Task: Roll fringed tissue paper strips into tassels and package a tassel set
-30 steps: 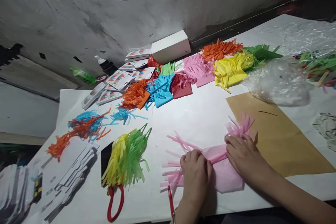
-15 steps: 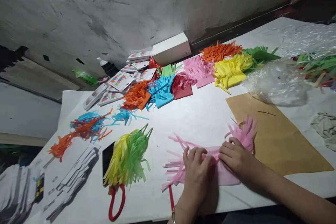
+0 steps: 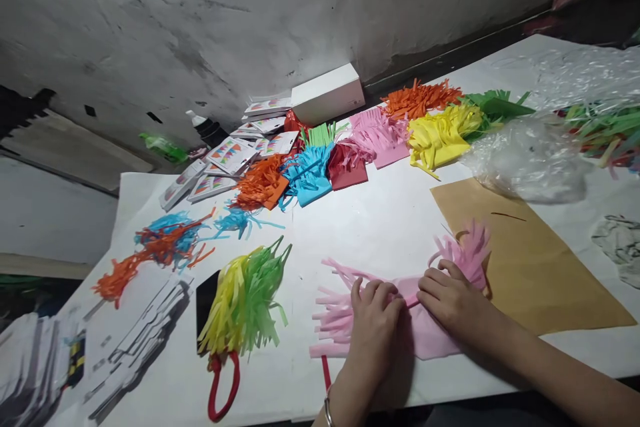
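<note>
A: Nearest entry?

B: Pink fringed tissue sheet (image 3: 430, 333), laid flat at the near edge of the white table (image 3: 390, 227). It is pressed at its middle by the left hand (image 3: 373, 320) and the right hand (image 3: 450, 303); the fingers of both are curled down and pinched on the gathered paper.

A: Change recorded?

B: A second ago the hands were set further apart along the sheet. They are now drawn close together, and the middle is bunched tighter between them, with the fringes fanned out to either side. The gathering is judged well advanced.

A: Beside it?

B: A brown paper sheet (image 3: 530, 267) under the right fringe; a yellow-green tassel (image 3: 243, 300) with a red loop (image 3: 223, 383) to the left.

A: Further back?

B: Loose orange and blue strips (image 3: 160, 247); a row of fringed paper stacks (image 3: 380, 137); a clear plastic bag (image 3: 530, 157); printed cards (image 3: 230, 153); a white box (image 3: 327, 90) against the wall.
</note>
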The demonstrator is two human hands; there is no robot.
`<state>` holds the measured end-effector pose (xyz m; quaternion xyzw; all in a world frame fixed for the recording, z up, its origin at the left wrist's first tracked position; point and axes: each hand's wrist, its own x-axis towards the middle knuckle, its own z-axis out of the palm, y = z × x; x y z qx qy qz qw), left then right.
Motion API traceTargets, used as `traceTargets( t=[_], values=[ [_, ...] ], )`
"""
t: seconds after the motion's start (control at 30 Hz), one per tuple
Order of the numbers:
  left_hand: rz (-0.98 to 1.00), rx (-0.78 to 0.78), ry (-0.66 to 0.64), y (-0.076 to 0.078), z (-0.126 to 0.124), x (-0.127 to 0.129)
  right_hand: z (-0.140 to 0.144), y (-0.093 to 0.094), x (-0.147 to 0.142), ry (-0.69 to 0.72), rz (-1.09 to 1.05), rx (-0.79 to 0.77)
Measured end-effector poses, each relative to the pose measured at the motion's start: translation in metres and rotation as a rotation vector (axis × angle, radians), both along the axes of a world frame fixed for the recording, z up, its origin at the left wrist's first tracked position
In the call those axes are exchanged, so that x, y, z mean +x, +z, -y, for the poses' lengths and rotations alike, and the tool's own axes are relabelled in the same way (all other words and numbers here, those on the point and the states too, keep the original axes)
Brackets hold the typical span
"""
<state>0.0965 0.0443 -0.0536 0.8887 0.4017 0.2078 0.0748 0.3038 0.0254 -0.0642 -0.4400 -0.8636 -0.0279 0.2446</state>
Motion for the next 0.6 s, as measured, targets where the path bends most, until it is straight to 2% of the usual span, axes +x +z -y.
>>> traceTargets(
  t=[0.1, 0.27, 0.4, 0.5, 0.6],
  values=[
    [-0.022, 0.028, -0.029, 0.001, -0.001, 0.001, 0.001, -0.001, -0.006, -0.035, 0.003, 0.001],
    [0.013, 0.01, -0.027, 0.0, -0.002, 0.003, -0.001, -0.005, -0.017, -0.003, 0.002, 0.026],
    [0.066, -0.024, 0.008, -0.002, -0.002, 0.004, 0.002, -0.003, 0.003, -0.014, -0.034, -0.017],
    [0.078, -0.068, 0.028, -0.002, -0.002, 0.003, 0.009, 0.0, 0.022, -0.08, -0.057, -0.071],
    [0.043, -0.097, 0.036, 0.001, 0.0, 0.004, 0.012, 0.002, 0.028, -0.14, -0.036, -0.11]
  ],
)
